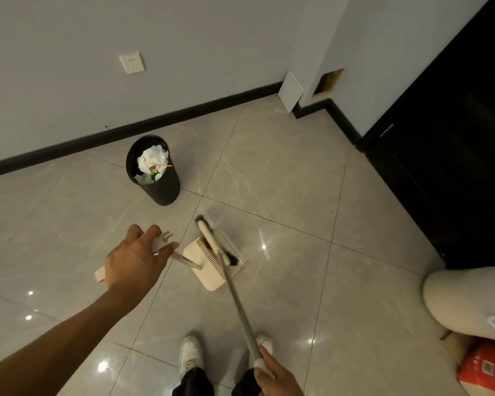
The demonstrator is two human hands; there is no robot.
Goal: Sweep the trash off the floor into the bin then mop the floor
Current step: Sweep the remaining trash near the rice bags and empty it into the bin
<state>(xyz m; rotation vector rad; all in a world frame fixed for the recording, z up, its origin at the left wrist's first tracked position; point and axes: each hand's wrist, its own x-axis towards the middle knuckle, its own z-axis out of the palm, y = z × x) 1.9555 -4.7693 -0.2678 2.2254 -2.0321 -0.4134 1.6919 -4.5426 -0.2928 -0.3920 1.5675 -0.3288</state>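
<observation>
Fingers [154,229] of the left hand [132,261] curl over the white grip at the top of the dustpan's metal handle, with the thumb closing on it from the right, so this hand holds the dustpan [212,271] by its handle. The cream pan itself sits on the floor [283,172] just to the right of those fingers, comb-toothed edge uppermost.

Across the pan lies the head of the broom [210,238], its dark bristles showing at both ends. A pale blurred bit sits at its far tip, and what it is cannot be told. The broom's thin handle runs from there back to the right hand [277,375], whose fingers [265,352] are wrapped tight round the white end of it, low in the view.

The bin [166,187] stands upright beyond the left fingers and well apart from them, close to the black skirting [183,115]. Crumpled white paper and smaller scraps fill it near the rim.

Under the heel of the left hand a flat cream piece [100,274] shows on the floor, mostly hidden. Two white shoes [190,352] stand between the two hands, nearer the right fingers. Far right of the right fingers are a pale bag [463,301] and a red package [486,367]. A wall socket [132,62] sits high beyond the left fingers.
</observation>
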